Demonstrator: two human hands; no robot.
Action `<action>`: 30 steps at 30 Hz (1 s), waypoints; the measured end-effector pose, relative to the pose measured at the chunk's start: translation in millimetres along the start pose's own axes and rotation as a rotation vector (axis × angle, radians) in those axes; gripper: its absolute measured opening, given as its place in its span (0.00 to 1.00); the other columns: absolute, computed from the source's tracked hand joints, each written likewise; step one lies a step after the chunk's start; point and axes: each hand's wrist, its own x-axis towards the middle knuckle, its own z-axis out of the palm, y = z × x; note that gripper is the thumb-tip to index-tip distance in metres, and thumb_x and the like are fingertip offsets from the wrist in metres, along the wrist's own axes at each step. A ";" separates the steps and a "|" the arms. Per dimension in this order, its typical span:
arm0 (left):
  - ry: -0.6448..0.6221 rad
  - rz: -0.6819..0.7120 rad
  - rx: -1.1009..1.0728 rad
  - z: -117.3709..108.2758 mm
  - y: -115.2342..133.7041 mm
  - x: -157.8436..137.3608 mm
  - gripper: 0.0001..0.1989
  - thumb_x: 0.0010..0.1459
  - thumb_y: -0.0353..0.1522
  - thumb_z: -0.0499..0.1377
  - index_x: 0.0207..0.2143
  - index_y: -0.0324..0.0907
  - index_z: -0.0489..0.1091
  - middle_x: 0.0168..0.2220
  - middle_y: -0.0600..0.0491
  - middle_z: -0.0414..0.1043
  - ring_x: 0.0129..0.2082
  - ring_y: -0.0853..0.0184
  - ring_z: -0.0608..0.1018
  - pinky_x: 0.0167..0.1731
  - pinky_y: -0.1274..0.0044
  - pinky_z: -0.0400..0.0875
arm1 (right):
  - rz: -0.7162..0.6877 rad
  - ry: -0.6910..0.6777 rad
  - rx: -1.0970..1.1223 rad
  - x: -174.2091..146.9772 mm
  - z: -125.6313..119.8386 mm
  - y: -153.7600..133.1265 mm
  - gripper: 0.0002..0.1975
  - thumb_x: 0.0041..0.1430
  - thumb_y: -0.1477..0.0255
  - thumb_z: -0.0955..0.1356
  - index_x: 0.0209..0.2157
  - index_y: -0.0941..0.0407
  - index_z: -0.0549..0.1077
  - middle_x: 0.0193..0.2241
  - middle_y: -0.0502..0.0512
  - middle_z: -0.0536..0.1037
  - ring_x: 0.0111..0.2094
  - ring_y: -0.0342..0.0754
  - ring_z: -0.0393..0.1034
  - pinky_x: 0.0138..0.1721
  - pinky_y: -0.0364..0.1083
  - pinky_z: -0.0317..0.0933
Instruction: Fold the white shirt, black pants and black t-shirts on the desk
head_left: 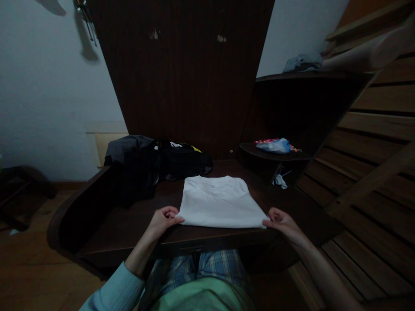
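Observation:
A white T-shirt (223, 203) lies folded into a neat, wide shape on the dark wooden desk (136, 235), its neckline at the far side. Its near edge runs close to the front of the desk. At the near left corner, my left hand (165, 219) pinches the cloth between thumb and curled fingers. My right hand (281, 221) grips the near right corner in the same way. Between the two hands the front edge looks straight.
Dark clothes or bags (142, 164) are heaped at the back left. On a low corner shelf (275, 157) at right rests a blue and white plastic bag (275, 146). Wooden slats (366, 172) rise along the right side. A raised rim (74, 207) bounds the desk's left.

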 end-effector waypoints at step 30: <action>-0.171 -0.125 -0.073 7.3 20.7 18.1 0.20 0.34 0.46 0.63 0.21 0.37 0.69 0.18 0.56 0.67 0.20 0.72 0.66 0.21 0.80 0.56 | 0.175 -0.039 0.098 16.4 13.4 -15.7 0.27 0.25 0.55 0.73 0.24 0.54 0.60 0.16 0.44 0.67 0.19 0.41 0.60 0.20 0.41 0.51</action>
